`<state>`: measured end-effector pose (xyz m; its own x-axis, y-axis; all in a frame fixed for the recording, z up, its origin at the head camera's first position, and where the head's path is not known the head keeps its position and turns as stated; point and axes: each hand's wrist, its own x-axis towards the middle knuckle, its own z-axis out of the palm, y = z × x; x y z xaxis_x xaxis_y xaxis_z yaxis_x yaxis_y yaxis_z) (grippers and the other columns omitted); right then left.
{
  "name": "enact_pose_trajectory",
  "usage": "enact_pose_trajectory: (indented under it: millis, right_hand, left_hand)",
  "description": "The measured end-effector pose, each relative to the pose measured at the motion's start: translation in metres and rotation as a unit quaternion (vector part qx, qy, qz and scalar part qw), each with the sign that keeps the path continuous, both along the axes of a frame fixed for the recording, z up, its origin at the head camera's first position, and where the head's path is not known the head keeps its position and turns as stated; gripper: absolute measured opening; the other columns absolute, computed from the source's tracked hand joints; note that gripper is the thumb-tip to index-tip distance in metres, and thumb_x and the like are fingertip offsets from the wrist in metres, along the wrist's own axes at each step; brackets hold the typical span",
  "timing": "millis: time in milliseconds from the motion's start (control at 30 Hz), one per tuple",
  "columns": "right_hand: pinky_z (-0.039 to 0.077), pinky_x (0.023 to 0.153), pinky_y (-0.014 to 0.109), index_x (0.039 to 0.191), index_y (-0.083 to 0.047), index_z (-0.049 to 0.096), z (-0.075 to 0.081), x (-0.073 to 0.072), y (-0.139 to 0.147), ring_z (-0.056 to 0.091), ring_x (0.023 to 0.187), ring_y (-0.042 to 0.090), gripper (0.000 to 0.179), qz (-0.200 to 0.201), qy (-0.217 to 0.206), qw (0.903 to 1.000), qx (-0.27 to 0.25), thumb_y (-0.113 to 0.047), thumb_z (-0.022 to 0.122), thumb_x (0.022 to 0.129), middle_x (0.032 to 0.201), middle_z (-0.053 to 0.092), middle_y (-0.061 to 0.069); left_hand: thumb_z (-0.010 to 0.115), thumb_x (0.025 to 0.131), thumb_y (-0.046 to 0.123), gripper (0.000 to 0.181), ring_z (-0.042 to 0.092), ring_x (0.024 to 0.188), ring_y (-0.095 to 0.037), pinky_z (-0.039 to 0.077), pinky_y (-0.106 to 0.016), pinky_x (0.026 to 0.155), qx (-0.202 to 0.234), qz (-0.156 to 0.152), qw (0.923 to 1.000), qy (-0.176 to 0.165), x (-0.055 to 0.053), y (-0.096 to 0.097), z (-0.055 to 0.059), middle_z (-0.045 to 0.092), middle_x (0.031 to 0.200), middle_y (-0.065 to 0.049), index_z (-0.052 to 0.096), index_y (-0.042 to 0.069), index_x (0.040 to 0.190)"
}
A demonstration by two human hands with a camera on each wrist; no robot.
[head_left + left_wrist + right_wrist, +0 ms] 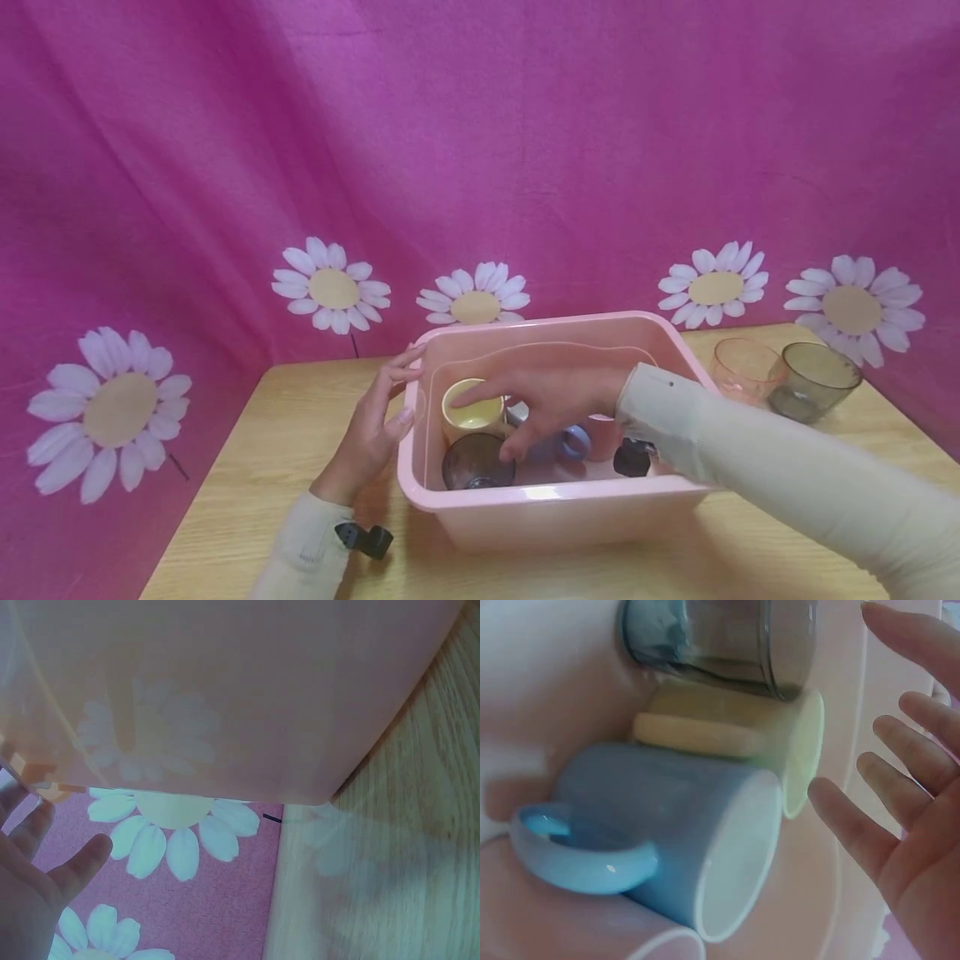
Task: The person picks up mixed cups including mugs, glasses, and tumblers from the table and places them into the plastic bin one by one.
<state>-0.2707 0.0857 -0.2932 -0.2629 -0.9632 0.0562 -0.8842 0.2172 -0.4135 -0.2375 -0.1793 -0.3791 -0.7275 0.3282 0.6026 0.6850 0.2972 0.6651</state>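
Observation:
My right hand [555, 400] reaches over the pink plastic bin [577, 493] with fingers spread and nothing in them. Its fingertips are over a yellow mug [471, 410] and a dark tinted glass [467, 462] in the bin's left part. In the right wrist view, a blue mug [660, 832] stands beside the yellow mug, its handle turned away from the fingers. A pink mug [577, 922] is partly visible beside the blue one. My left hand [372, 421] touches the bin's left rim, its thumb stretched out in the left wrist view.
On the wooden table [247, 475], right of the bin, stand an orange clear glass [742, 367] and a smoky green glass [813, 383]. A magenta cloth [480, 150] with white daisies hangs behind the table.

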Motion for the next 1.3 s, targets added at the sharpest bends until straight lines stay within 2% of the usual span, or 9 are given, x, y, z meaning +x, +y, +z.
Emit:
enact_pose_trajectory:
  millis: [200, 433, 500, 567, 667, 800, 900, 1100, 1300]
  right_hand:
    - [0.040, 0.105, 0.029, 0.141, -0.032, 0.046, 0.002, 0.003, 0.002, 0.043, 0.127, 0.001, 0.068, -0.015, -0.050, 0.9986, -0.012, -0.038, 0.077, 0.080, 0.137, 0.048, -0.021]
    - [0.038, 0.106, 0.028, 0.142, -0.026, 0.047, 0.014, 0.011, 0.007, 0.043, 0.129, 0.004, 0.068, -0.039, -0.007, 0.9981, -0.047, -0.044, 0.073, 0.082, 0.139, 0.049, -0.016]
    - [0.039, 0.105, 0.029, 0.140, -0.027, 0.049, 0.024, 0.017, 0.007, 0.045, 0.128, 0.007, 0.062, -0.037, -0.030, 0.9967, -0.065, -0.039, 0.072, 0.084, 0.138, 0.050, -0.015]
    - [0.038, 0.106, 0.031, 0.139, -0.029, 0.049, 0.034, 0.022, 0.004, 0.044, 0.129, 0.011, 0.058, -0.014, -0.065, 0.9933, -0.094, -0.031, 0.072, 0.086, 0.139, 0.049, -0.014]
    - [0.037, 0.108, 0.033, 0.139, -0.034, 0.049, 0.042, 0.027, 0.004, 0.042, 0.132, 0.011, 0.057, -0.030, -0.087, 0.9891, -0.115, -0.031, 0.071, 0.087, 0.141, 0.048, -0.016]
    - [0.034, 0.110, 0.034, 0.141, -0.032, 0.047, 0.036, 0.020, 0.014, 0.039, 0.134, 0.008, 0.064, -0.141, -0.019, 0.9863, -0.084, -0.048, 0.069, 0.083, 0.143, 0.046, -0.014]
    - [0.033, 0.111, 0.037, 0.142, -0.029, 0.046, 0.030, 0.013, 0.021, 0.035, 0.137, 0.011, 0.072, -0.194, 0.035, 0.9785, -0.061, -0.060, 0.066, 0.081, 0.147, 0.043, -0.009]
    - [0.031, 0.110, 0.051, 0.148, -0.031, 0.038, 0.026, 0.008, 0.028, 0.027, 0.142, 0.023, 0.079, -0.206, 0.071, 0.9747, -0.049, -0.065, 0.061, 0.080, 0.156, 0.029, -0.002]
    - [0.027, 0.112, 0.052, 0.150, -0.033, 0.033, 0.031, 0.008, 0.033, 0.020, 0.144, 0.022, 0.082, -0.232, 0.139, 0.9623, -0.028, -0.067, 0.059, 0.081, 0.158, 0.021, -0.006]
  left_hand:
    - [0.050, 0.086, 0.018, 0.040, 0.026, 0.143, -0.025, 0.032, -0.064, 0.104, 0.000, 0.007, 0.9999, -0.012, 0.003, -0.001, -0.005, 0.036, 0.152, -0.003, 0.047, 0.009, 0.125]
    - [0.051, 0.085, 0.019, 0.043, 0.030, 0.141, -0.026, 0.034, -0.064, 0.103, -0.003, 0.006, 0.9999, -0.013, 0.005, 0.001, -0.001, 0.036, 0.152, -0.004, 0.047, 0.011, 0.127]
    - [0.051, 0.085, 0.018, 0.043, 0.029, 0.142, -0.026, 0.034, -0.064, 0.103, -0.003, 0.003, 0.9999, -0.011, 0.004, 0.001, -0.001, 0.036, 0.153, -0.004, 0.046, 0.011, 0.127]
    - [0.051, 0.085, 0.018, 0.042, 0.028, 0.142, -0.026, 0.033, -0.063, 0.104, -0.002, 0.003, 0.9999, -0.011, 0.003, 0.001, -0.001, 0.036, 0.153, -0.003, 0.047, 0.010, 0.126]
    - [0.050, 0.087, 0.018, 0.041, 0.026, 0.143, -0.024, 0.033, -0.061, 0.106, -0.001, 0.001, 0.9999, -0.010, 0.002, 0.001, -0.001, 0.036, 0.153, -0.002, 0.047, 0.008, 0.126]
    - [0.049, 0.086, 0.017, 0.041, 0.026, 0.143, -0.024, 0.033, -0.060, 0.106, -0.001, 0.001, 1.0000, -0.006, 0.000, 0.000, 0.000, 0.036, 0.153, -0.003, 0.047, 0.004, 0.126]
    - [0.050, 0.086, 0.018, 0.042, 0.026, 0.143, -0.023, 0.033, -0.061, 0.105, -0.001, 0.002, 1.0000, -0.005, -0.001, 0.000, 0.001, 0.035, 0.153, -0.002, 0.046, 0.004, 0.126]
    - [0.050, 0.086, 0.019, 0.042, 0.026, 0.143, -0.023, 0.033, -0.062, 0.105, -0.003, 0.004, 1.0000, -0.008, 0.000, -0.001, 0.000, 0.036, 0.152, -0.002, 0.047, 0.006, 0.125]
    - [0.049, 0.087, 0.018, 0.042, 0.027, 0.143, -0.023, 0.034, -0.060, 0.105, -0.004, 0.006, 1.0000, -0.001, -0.001, -0.001, 0.000, 0.036, 0.153, -0.002, 0.047, 0.007, 0.127]
